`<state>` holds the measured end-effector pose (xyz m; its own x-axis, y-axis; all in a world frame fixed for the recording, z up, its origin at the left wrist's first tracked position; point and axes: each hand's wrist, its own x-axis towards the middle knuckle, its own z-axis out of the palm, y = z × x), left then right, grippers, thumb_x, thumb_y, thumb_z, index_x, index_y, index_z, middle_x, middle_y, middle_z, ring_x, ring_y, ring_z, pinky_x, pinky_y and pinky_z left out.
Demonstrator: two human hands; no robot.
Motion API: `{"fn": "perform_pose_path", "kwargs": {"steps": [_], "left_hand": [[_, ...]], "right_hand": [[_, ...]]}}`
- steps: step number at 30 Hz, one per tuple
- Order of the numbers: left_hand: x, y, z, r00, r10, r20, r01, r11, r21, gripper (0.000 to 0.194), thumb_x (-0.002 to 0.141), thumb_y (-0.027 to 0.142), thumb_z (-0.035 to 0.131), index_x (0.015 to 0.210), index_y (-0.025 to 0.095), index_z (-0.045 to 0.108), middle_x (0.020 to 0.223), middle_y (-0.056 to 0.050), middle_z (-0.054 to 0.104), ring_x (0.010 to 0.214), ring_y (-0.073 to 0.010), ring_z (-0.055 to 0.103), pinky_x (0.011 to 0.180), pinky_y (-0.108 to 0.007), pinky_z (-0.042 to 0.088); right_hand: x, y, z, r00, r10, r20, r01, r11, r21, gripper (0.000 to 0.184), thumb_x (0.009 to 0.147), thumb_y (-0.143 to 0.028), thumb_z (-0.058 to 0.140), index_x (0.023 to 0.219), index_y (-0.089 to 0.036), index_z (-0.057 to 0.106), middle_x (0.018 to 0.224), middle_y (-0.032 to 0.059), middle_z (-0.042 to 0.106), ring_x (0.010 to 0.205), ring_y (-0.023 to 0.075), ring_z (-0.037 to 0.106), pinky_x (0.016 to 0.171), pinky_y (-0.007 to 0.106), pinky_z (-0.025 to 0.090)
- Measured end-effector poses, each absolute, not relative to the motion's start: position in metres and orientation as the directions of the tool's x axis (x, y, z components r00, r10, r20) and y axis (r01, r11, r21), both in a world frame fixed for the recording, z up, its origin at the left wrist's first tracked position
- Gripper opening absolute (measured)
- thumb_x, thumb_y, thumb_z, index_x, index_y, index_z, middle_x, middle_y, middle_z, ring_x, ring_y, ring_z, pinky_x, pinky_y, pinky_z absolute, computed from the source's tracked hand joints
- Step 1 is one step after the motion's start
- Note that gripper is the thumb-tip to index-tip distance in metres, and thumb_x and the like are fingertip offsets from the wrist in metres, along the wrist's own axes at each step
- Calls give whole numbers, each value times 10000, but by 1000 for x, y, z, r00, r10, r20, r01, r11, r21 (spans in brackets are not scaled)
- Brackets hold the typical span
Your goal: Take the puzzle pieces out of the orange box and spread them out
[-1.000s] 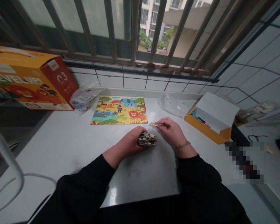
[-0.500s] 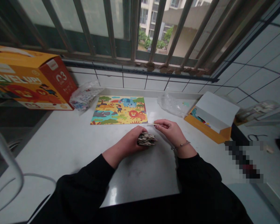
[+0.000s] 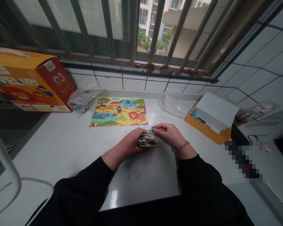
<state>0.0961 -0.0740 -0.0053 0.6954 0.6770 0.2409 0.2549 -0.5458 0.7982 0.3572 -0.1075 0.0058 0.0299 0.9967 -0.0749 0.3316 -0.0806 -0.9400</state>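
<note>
My left hand (image 3: 129, 142) is wrapped round a thick stack of puzzle pieces (image 3: 147, 141), whose pale cardboard edges face right. Just beyond the stack, my right hand (image 3: 167, 135) pinches a single thin puzzle piece (image 3: 152, 129), seen nearly edge-on, so its picture cannot be made out. Behind both hands lies a flat, colourful animal picture board (image 3: 119, 112) with lions, an elephant and a hippo. The fingers of the right hand are close to the board's near right corner.
A large orange box (image 3: 28, 81) stands at the left, beside a clear bag (image 3: 83, 99) of pieces. Crumpled clear plastic (image 3: 171, 105) lies behind the right hand. An open yellow box (image 3: 211, 121) sits at the right. Window bars (image 3: 132, 31) rise behind the white counter (image 3: 68, 141).
My right hand has drawn slightly nearer to the stack, with the single puzzle piece still pinched. The left hand keeps its grip on the stack. The whole view has shifted a little.
</note>
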Motion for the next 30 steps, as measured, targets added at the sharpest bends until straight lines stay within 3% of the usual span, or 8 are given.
{"fn": "perform_pose_path", "kwargs": {"steps": [3,8,14,18,21,26,27,30], "left_hand": [[96,-74,-5,693,681,236,257,-539,802,496,810,371,905,1217,223,664,1165,-67,720,1033,-261,688,921,-425,570],[96,-72,-9,704,665,251,244,-557,794,480,809,377,905,1197,237,658,1173,-73,709,1076,-274,685,976,-464,586],[97,-69,-16,677,657,332,208,-603,770,612,744,379,954,1246,251,628,1583,-178,527,1544,-409,491,1228,-598,480],[97,-73,-17,686,690,231,183,-471,863,674,790,447,924,1266,255,487,1253,-112,717,1113,-302,736,961,-477,608],[96,-75,-15,686,705,180,194,-415,889,704,778,439,931,1254,251,447,1135,-67,730,919,-235,737,813,-377,588],[96,-73,-12,699,685,204,271,-518,812,586,774,415,921,1215,237,578,1128,-71,726,966,-250,693,838,-390,559],[97,-72,-11,708,673,213,279,-544,791,553,779,412,917,1203,233,608,1125,-74,723,972,-255,682,849,-399,554],[97,-72,-6,724,645,245,269,-591,760,473,799,391,906,1164,221,658,1126,-82,714,989,-261,665,878,-413,541]], "right_hand": [[357,-108,7,37,999,-38,414,-50,-909,362,917,-563,778,987,-221,875,957,92,861,902,246,792,848,393,631],[356,-106,2,150,988,-29,344,-80,-935,320,828,-400,824,1091,-219,793,904,68,842,811,221,782,755,348,617],[343,-106,4,66,998,22,225,6,-974,364,781,-476,897,997,-254,706,924,40,814,848,214,783,832,367,637],[330,-112,9,-75,997,-32,164,-19,-986,419,808,-601,889,1027,-286,720,977,41,816,942,246,802,887,398,648],[336,-115,17,-46,998,36,281,48,-959,423,892,-681,796,1022,-280,753,1007,60,827,968,264,795,904,416,638],[405,-88,57,201,904,377,832,46,-553,300,1051,-525,633,1042,-276,800,1057,95,816,1037,301,757,996,477,590],[425,-76,67,197,900,389,910,-21,-413,284,1064,-493,610,1054,-285,803,1091,105,812,1087,320,748,1037,504,572],[482,-32,91,222,927,301,953,-140,-270,211,1021,-348,660,892,-247,792,979,162,792,1070,363,734,1043,569,543]]}}
